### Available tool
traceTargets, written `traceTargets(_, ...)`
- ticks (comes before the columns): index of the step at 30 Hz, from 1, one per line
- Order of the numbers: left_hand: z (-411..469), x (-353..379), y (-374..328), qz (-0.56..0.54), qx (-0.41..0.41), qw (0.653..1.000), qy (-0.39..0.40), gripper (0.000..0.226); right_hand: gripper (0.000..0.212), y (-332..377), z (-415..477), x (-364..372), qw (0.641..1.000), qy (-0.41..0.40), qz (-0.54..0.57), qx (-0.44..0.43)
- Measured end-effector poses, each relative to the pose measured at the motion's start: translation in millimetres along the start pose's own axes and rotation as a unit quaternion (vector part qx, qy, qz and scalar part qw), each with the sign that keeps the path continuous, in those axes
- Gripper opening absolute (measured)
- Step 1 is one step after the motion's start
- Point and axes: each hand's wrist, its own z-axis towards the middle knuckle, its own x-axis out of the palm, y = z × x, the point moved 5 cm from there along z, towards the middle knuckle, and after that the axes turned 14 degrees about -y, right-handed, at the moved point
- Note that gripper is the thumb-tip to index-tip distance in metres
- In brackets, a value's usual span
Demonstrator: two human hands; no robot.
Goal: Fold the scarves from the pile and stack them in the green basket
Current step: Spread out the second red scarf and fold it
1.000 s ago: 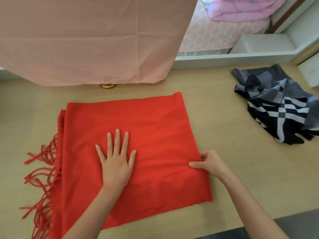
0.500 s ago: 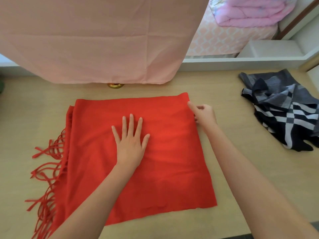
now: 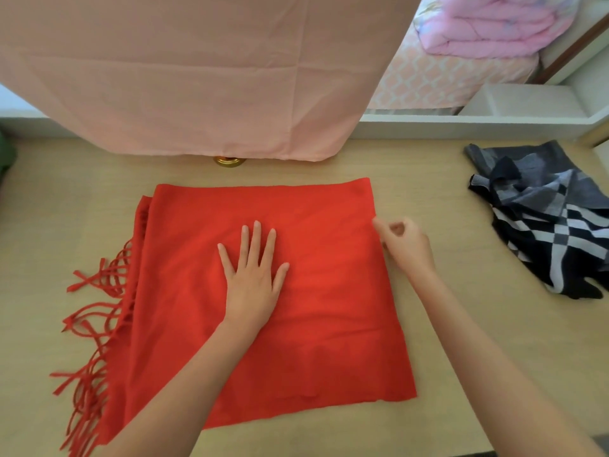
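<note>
A red scarf point(image 3: 316, 291) lies folded into a rough square on the wooden table point(image 3: 461, 324), its fringe point(image 3: 95, 324) trailing off the left side. My left hand point(image 3: 252, 275) rests flat on the scarf's middle, fingers spread. My right hand point(image 3: 403, 244) hovers at the scarf's right edge with its fingers loosely curled and nothing visibly in them. A crumpled black, grey and white checked scarf point(image 3: 553, 219) sits at the table's right. A green sliver point(image 3: 5, 150) shows at the far left edge; I cannot tell what it is.
A large pink cloth point(image 3: 197, 70) hangs over the back of the table, with a small gold object point(image 3: 230, 160) under its hem. Behind are a white shelf point(image 3: 494, 120) and a bed with a pink quilt point(image 3: 494, 24).
My right hand went from the scarf's near right edge up along that edge toward the far corner, then drew back slightly and curled. My left hand stayed flat on the scarf.
</note>
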Motion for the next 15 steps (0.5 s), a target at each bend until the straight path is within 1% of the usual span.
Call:
traceTargets(3, -34, -22, -11, -0.024, 0.023, 0.999, -0.031, 0.058, 0.031, -58, -61, -25, 0.995, 0.079, -0.031, 0.058)
traceTargets(5, -69, -25, -15, -0.026, 0.023, 0.999, -0.007, 0.058, 0.026, -86, -103, -30, 0.988, 0.123, -0.034, 0.083)
traceTargets(7, -99, -22, -11, -0.012, 0.016, 0.999, 0.035, 0.059, 0.020, -100, -132, -31, 0.985, 0.141, -0.065, 0.078)
traceTargets(9, -116, -18, -2, 0.003, 0.019, 0.997, 0.070, 0.062, 0.019, -106, -144, -32, 0.988, 0.116, -0.080, 0.068)
traceTargets(11, -118, -19, 5, 0.011, 0.025, 0.996, 0.081, 0.065, 0.019, -107, -146, -37, 0.990, 0.088, -0.071, 0.079)
traceTargets(13, -115, -21, 8, 0.011, 0.026, 0.996, 0.087, 0.066, 0.028, -106, -149, -45, 0.991, 0.056, -0.098, 0.078)
traceTargets(14, -115, -24, 10, 0.008, 0.021, 0.996, 0.087, 0.067, 0.035, -105, -150, -48, 0.990, 0.027, -0.127, 0.050)
traceTargets(15, -114, -27, 13, 0.003, 0.012, 0.997, 0.082, 0.068, 0.044, -99, -153, -50, 0.988, -0.006, -0.154, -0.002)
